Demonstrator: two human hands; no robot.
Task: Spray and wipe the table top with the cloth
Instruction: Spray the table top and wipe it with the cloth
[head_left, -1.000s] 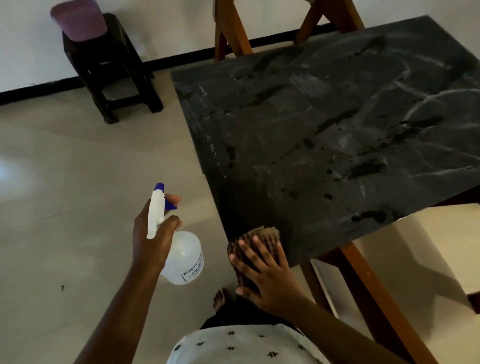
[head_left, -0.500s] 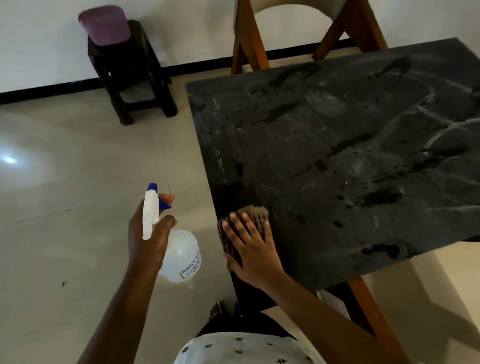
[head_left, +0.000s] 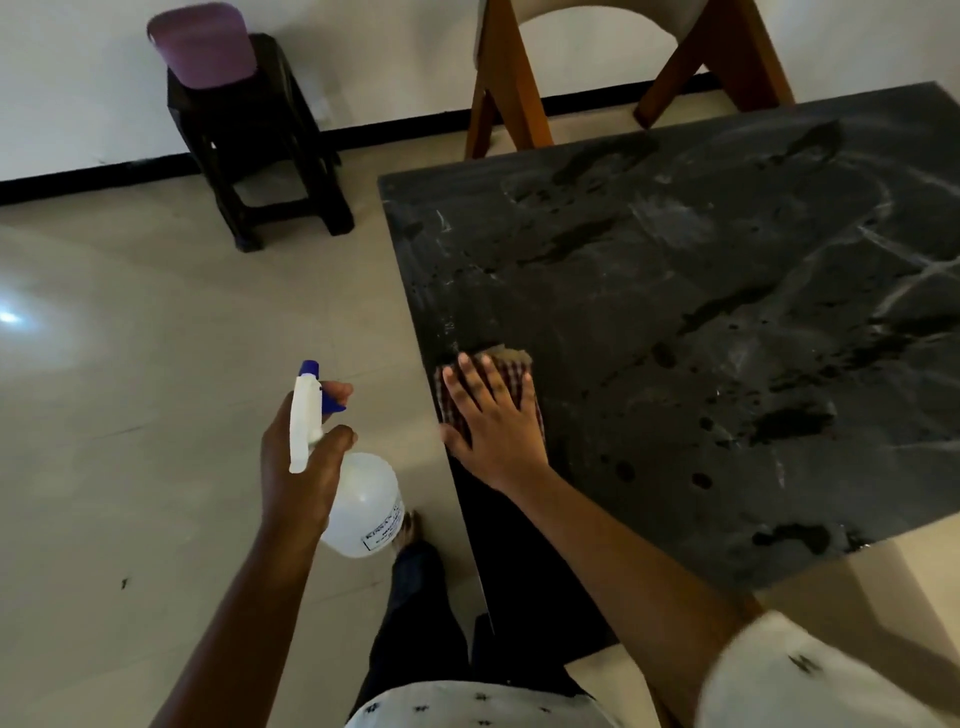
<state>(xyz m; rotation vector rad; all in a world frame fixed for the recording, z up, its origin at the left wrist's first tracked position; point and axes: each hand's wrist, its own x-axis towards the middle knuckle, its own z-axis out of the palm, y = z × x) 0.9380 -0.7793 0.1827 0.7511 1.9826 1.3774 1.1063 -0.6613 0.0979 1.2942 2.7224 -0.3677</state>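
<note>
- cloth (head_left: 513, 368): checked red/white, lies flat on the table top (head_left: 675, 322) at its left edge, towards the near corner. Mostly covered by the hand; only the far end and left strip show.
- right hand (head_left: 493, 418): palm down on the cloth, fingers (head_left: 470, 376) straight and spread apart, pressing flat, no curl round the fabric. Thumb reaches the table's left edge.
- table top: dark stone look with pale veins. Darker blotches and round droplets are scattered over most of it, and greyish smears sit near the far middle.
- spray bottle (head_left: 366, 501): clear body with a label, white head, blue nozzle and trigger. It is held off the table, over the floor (head_left: 156, 374), left of the cloth, nozzle pointing away from the person.
- left hand (head_left: 304, 467): fingers clamped round the bottle neck, one finger on the blue trigger.
- person: bare foot (head_left: 408, 530) and dark trousers below the bottle, white patterned shirt at the bottom edge.
- floor: pale, glossy tile; a bright glare spot at the far left.
- chair (head_left: 511, 88): wooden legs, at the table's far side.
- stool (head_left: 270, 171): dark, against the white wall (head_left: 78, 78), carrying a purple tub (head_left: 205, 47).
- black skirting (head_left: 78, 176) runs along the wall base.
</note>
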